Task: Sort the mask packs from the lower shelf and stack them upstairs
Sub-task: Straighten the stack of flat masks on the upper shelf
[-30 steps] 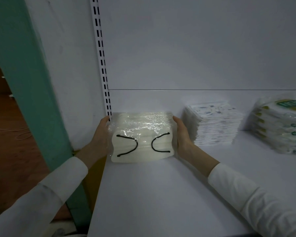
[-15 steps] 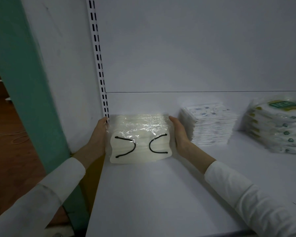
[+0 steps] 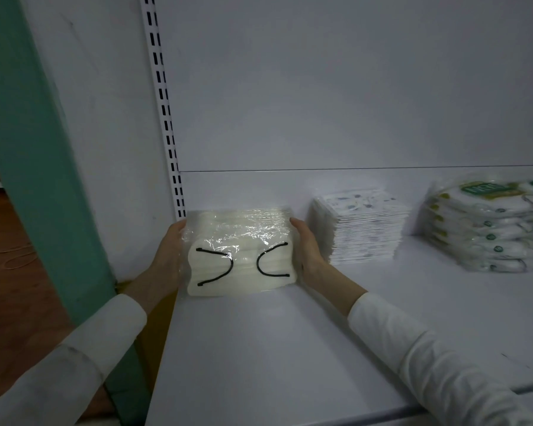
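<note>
Left hand and right hand clasping the mask pack by its sides at the shelf's left back corner; best squared against the wall, then let go gently

Cream mask packs (clear-wrapped, black loops), stacked on shelf

Three piles on one shelf
One clear-wrapped pile of masks, one flat white pile, one green-label pile, two hands.
</note>
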Demonstrator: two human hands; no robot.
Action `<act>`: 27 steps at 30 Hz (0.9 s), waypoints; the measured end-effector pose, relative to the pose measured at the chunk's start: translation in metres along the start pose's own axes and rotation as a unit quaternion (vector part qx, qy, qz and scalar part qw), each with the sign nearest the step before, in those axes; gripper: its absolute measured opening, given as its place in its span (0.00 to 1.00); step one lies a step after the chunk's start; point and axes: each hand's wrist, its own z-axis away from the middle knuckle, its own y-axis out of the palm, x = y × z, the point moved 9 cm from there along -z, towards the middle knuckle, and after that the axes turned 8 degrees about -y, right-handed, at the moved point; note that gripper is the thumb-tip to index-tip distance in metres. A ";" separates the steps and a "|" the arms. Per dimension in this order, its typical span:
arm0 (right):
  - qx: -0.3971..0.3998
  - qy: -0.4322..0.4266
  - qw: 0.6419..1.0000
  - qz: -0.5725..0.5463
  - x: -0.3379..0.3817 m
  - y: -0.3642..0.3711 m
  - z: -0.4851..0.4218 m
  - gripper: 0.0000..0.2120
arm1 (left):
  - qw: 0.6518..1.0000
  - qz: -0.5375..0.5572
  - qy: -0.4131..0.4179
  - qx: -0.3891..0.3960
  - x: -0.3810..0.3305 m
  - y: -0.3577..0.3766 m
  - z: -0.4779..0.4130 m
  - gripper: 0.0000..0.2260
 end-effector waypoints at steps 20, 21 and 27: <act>0.076 -0.454 0.619 0.637 0.101 0.021 0.106 0.22 | 0.834 -0.449 0.320 -0.030 -0.068 0.025 0.101 0.06; 0.074 -0.450 0.614 0.644 0.104 0.017 0.111 0.22 | 0.837 -0.444 0.319 -0.020 -0.065 0.034 0.107 0.05; 0.045 -0.437 0.594 0.674 0.123 -0.024 0.131 0.20 | 0.824 -0.447 0.346 0.034 -0.048 0.090 0.124 0.07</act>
